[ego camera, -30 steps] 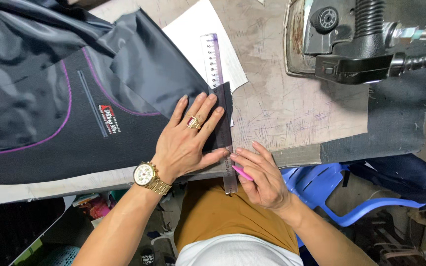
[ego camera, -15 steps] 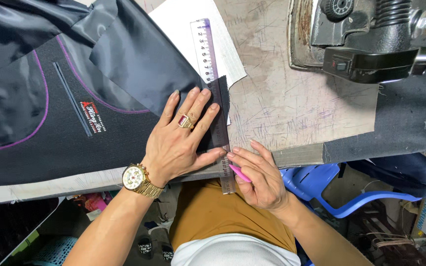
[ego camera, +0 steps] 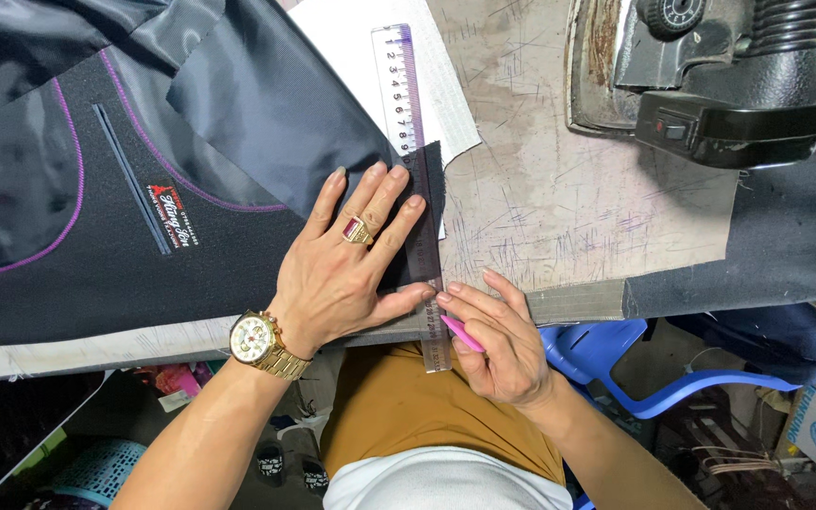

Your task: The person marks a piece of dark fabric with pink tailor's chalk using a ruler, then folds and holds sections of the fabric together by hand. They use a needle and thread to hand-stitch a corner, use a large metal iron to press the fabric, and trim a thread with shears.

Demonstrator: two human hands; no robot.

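Observation:
My left hand (ego camera: 347,260) lies flat, fingers spread, on the edge of a dark grey jacket piece (ego camera: 144,217) with purple piping and a sewn label. Its fingertips press a clear plastic ruler (ego camera: 406,104) that runs along the fabric's right edge. My right hand (ego camera: 498,335) holds a pink marking chalk (ego camera: 463,333) against the ruler's near end, at the table's front edge. A gold watch and a red-stone ring are on the left hand.
A heavy black steam iron (ego camera: 710,76) rests on its plate at the back right. White paper (ego camera: 351,47) lies under the ruler. The worn worktable (ego camera: 559,208) is scratched. A blue plastic chair (ego camera: 654,364) stands below, right of my legs.
The view has shifted slightly, so the iron and jacket sit more to the right. Both hands keep the same hold on the ruler and chalk.

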